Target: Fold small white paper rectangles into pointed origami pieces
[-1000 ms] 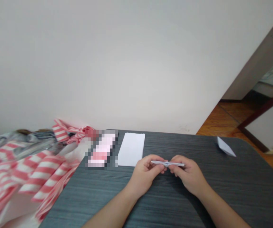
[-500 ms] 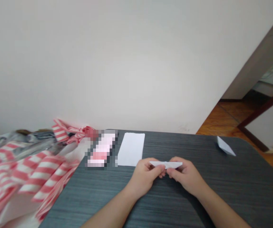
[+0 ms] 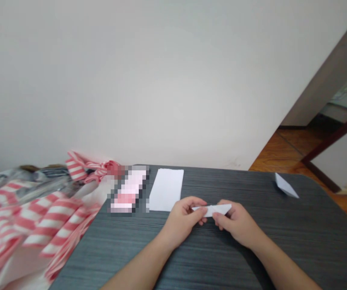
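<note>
Folded paper (image 3: 212,210) sits right of and nearer the wearer than the white sheet (image 3: 166,189), looks lifted off the table (image 3: 209,257). Change over the last second: it was almost edge-on, now it's rolled so a broad face shows, right tip slightly up. Reads to me as the fold being turned and worked, not put down. Long axis runs left-right, roughly along the white sheet's near edge; ends taper, one toward each palm. Left hand (image 3: 181,219) pinches the left half, thumb on the face; right hand (image 3: 238,223) grips the right half likewise. Second folded piece (image 3: 286,187) lies well right of the white sheet, untouched.
</note>
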A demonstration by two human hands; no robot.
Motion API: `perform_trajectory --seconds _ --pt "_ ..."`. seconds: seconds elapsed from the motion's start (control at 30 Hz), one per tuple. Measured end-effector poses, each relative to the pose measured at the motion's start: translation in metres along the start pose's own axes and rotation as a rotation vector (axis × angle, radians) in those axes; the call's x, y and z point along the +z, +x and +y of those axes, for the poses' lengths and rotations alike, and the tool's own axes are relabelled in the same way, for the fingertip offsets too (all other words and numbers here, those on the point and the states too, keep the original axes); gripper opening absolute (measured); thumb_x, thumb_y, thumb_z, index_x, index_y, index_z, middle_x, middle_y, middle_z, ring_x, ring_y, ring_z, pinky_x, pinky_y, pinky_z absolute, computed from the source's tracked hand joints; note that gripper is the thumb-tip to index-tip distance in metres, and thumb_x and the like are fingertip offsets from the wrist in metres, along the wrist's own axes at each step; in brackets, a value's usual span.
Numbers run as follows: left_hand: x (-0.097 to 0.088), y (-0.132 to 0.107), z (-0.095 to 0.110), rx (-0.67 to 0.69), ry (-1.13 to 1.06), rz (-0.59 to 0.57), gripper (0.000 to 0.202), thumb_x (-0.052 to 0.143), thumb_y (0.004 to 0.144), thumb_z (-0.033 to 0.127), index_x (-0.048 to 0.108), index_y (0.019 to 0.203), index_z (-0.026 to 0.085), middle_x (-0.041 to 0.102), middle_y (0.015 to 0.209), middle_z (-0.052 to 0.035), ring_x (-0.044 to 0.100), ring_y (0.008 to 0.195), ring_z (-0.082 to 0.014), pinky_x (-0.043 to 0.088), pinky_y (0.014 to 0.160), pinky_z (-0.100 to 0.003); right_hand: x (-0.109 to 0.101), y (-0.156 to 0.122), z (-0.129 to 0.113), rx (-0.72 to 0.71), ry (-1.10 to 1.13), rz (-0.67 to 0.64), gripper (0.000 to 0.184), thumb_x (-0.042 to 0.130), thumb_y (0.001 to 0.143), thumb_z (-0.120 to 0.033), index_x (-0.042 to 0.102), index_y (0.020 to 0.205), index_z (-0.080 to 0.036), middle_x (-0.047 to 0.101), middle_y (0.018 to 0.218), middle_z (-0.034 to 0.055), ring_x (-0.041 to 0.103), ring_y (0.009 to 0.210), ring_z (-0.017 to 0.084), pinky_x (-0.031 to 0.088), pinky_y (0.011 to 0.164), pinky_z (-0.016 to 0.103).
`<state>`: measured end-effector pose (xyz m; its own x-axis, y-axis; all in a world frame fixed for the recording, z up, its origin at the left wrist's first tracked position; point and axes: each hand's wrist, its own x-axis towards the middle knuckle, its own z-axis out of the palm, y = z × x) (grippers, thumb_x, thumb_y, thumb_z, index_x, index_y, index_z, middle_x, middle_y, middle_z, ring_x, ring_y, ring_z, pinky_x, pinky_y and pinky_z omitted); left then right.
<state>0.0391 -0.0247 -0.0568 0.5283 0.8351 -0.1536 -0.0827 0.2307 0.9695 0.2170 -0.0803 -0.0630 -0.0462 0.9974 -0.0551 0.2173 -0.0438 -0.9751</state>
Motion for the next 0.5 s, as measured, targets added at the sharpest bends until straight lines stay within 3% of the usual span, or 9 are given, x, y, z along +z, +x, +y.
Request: perform_trajectory --seconds 0.17,0.33,0.5 --pt "0.0004 0.0005 0.0001 -0.015 0.026 -0.005 0.021 0.069 0.076 0.032 0.060 0.078 0.014 0.065 0.062 -0.0010 0.056 0.054 -0.0110 0.044 0.057 -0.023 0.0027 0.0032 0.0039 0.007 0.063 0.048 0.014 0.058 0.086 -0.029 0.063 0.082 -0.016 0.061 0.066 -0.0009 0.051 0.053 0.010 0.038 0.050 0.021" --pt "0.0012 0.0005 -0.0026 -0.030 0.072 -0.046 0.020 0.067 0.077 0.031 0.058 0.082 0.014 0.064 0.063 0.0000 0.055 0.056 -0.0110 0.044 0.057 -0.023 0.0025 0.0048 0.0031 0.012 0.011 0.022 0.022 0.055 0.089 -0.030 0.062 0.073 -0.015 0.061 0.063 0.0002 0.052 0.051 0.010 0.038 0.049 0.021" --pt "-0.0010 -0.0015 -0.0027 -0.025 0.262 -0.158 0.023 0.059 0.084 0.035 0.064 0.078 0.013 0.063 0.067 -0.0018 0.054 0.060 -0.0113 0.040 0.056 -0.022 0.0036 0.0043 0.0013 -0.003 -0.013 0.000 0.019 0.054 0.089 -0.028 0.061 0.076 -0.015 0.062 0.064 0.0005 0.053 0.052 0.011 0.041 0.052 0.021"
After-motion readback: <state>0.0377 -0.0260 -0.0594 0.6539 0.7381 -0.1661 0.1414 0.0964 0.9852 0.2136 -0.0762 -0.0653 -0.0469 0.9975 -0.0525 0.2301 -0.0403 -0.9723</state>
